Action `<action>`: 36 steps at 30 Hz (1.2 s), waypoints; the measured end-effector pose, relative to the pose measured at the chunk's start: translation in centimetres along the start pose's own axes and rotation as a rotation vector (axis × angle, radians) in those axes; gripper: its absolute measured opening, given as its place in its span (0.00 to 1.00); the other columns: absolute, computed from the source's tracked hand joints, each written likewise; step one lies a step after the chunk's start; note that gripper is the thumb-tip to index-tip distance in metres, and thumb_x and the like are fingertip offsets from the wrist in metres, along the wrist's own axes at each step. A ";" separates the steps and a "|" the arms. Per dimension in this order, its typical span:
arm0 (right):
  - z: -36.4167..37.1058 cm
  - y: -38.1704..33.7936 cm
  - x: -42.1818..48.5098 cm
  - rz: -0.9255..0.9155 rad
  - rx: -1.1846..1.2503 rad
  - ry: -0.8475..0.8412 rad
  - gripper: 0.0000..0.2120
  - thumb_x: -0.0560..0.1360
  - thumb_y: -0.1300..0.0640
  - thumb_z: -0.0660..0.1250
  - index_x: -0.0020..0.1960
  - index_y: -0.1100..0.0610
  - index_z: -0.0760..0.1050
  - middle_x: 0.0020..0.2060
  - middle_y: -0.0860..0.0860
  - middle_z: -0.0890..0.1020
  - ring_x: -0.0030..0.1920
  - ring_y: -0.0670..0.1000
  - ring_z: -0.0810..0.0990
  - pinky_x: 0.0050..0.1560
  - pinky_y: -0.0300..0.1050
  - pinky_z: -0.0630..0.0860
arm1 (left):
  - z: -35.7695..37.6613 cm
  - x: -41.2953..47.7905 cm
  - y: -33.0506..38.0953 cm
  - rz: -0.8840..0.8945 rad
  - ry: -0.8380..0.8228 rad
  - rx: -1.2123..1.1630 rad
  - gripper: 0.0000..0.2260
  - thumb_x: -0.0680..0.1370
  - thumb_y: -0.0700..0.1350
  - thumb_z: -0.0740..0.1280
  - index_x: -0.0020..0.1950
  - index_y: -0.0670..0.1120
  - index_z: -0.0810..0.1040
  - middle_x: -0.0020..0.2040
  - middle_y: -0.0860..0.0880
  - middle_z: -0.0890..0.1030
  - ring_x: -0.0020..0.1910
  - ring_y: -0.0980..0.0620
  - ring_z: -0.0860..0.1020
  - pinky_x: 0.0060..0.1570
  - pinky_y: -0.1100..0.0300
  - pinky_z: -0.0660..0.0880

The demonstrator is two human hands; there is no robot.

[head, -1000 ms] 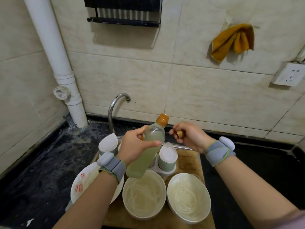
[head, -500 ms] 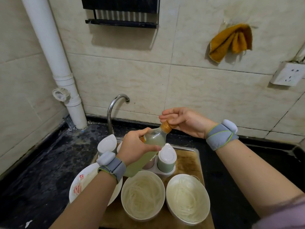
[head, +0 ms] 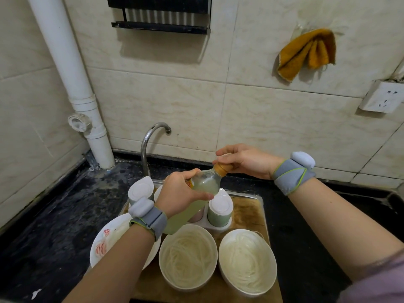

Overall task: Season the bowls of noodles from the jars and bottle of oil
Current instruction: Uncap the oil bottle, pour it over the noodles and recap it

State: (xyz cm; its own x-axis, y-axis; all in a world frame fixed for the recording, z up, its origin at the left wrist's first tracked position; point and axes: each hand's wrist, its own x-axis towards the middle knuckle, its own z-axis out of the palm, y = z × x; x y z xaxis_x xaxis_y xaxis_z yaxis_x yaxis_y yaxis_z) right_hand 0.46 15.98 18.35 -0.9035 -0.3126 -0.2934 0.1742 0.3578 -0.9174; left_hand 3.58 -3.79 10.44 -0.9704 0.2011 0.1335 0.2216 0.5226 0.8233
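1. The left hand (head: 179,193) grips the oil bottle (head: 196,193), tilted above the bowls. It holds pale yellow oil.
2. The right hand (head: 244,160) pinches its orange cap (head: 222,169).
3. Two bowls (head: 188,256) (head: 248,262) hold white noodles.
4. Jars (head: 219,209) stand just behind the bowls, lids on.

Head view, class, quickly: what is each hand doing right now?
Left hand: closed around the clear plastic bottle of pale yellow oil, tilted.
Right hand: fingers closed on the bottle's orange-brown cap.
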 end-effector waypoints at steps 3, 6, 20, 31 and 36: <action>0.2 0.2 -0.1 0.000 -0.126 0.048 0.10 0.77 0.54 0.65 0.55 0.57 0.74 0.50 0.56 0.79 0.50 0.52 0.78 0.63 0.53 0.75 | 0.1 0.1 -0.2 -0.010 -0.001 0.018 0.32 0.61 0.55 0.80 0.64 0.51 0.80 0.55 0.45 0.84 0.35 0.61 0.74 0.33 0.75 0.67; 0.3 0.0 -0.3 -0.007 -0.287 0.084 0.18 0.77 0.46 0.63 0.59 0.58 0.74 0.48 0.55 0.81 0.49 0.53 0.81 0.59 0.52 0.78 | 0.2 0.1 -0.3 -0.022 -0.011 0.005 0.32 0.61 0.55 0.81 0.64 0.51 0.80 0.57 0.45 0.83 0.40 0.55 0.77 0.36 0.74 0.67; -1.0 -0.5 -1.2 -0.152 -0.341 0.145 0.13 0.74 0.55 0.70 0.45 0.67 0.80 0.31 0.56 0.80 0.29 0.50 0.78 0.29 0.39 0.78 | 0.0 -0.1 0.9 -0.009 0.003 0.025 0.22 0.63 0.52 0.81 0.55 0.54 0.83 0.30 0.61 0.74 0.28 0.63 0.71 0.31 0.72 0.67; -2.1 -0.4 -1.9 -0.168 -0.324 0.011 0.21 0.68 0.72 0.70 0.55 0.52 0.80 0.53 0.53 0.82 0.45 0.50 0.82 0.50 0.46 0.79 | 0.3 -0.1 0.7 -0.007 -0.005 0.025 0.23 0.62 0.53 0.80 0.56 0.54 0.83 0.35 0.59 0.78 0.33 0.60 0.72 0.36 0.66 0.69; -1.6 -0.2 -1.7 -0.129 -0.350 0.083 0.15 0.70 0.70 0.70 0.57 0.65 0.78 0.37 0.58 0.81 0.35 0.51 0.80 0.42 0.42 0.81 | 0.6 0.0 0.5 -0.006 -0.001 0.042 0.25 0.61 0.55 0.80 0.58 0.54 0.82 0.40 0.52 0.81 0.36 0.58 0.75 0.36 0.68 0.68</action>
State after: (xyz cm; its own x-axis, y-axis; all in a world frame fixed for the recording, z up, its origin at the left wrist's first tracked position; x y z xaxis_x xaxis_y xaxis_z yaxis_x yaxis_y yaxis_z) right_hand 1.31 17.85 19.45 -0.9403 -0.3078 -0.1452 -0.0750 0.6036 -0.7938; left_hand 3.77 -3.03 10.53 -0.9717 0.1985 0.1282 0.2195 0.5580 0.8003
